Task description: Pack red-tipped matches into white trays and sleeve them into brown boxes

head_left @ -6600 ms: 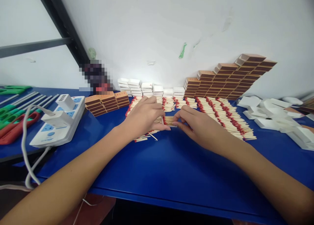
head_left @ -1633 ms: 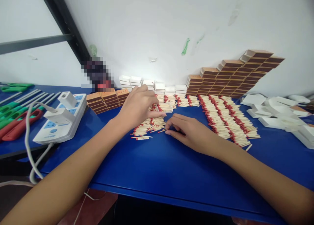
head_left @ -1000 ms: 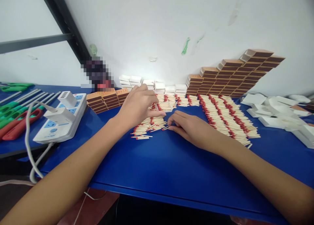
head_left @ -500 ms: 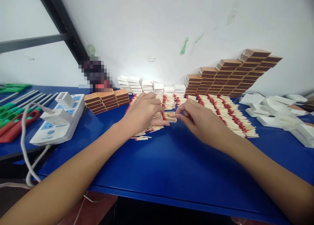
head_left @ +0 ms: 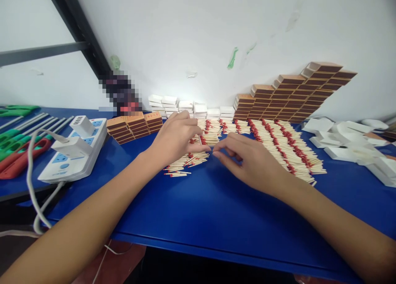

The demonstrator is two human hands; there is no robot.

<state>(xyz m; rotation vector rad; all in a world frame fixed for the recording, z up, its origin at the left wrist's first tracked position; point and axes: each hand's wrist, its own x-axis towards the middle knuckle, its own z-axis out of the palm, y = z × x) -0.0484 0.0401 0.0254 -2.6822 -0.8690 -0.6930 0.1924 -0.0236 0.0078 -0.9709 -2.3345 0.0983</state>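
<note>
My left hand [head_left: 177,136] is closed around a small white matchbox tray [head_left: 200,139], of which only a thin edge shows past the fingers. Loose red-tipped matches [head_left: 187,162] lie on the table under and in front of that hand. My right hand [head_left: 243,154] is just to the right, thumb and forefinger tips close together beside the left thumb. What they pinch, if anything, is too small to make out. Rows of matches [head_left: 284,147] spread out behind and beyond the right hand.
White trays [head_left: 185,106] are stacked along the wall. Brown matchboxes stand in a stepped stack [head_left: 287,98] at right and a smaller stack [head_left: 134,127] at left. Loose white trays [head_left: 355,137] are heaped far right. A power strip [head_left: 74,156] and green- and red-handled tools [head_left: 24,152] occupy the left.
The tray has turned and slipped mostly out of sight behind my left fingers. My right hand has come off its right end and shifted slightly left and down.
</note>
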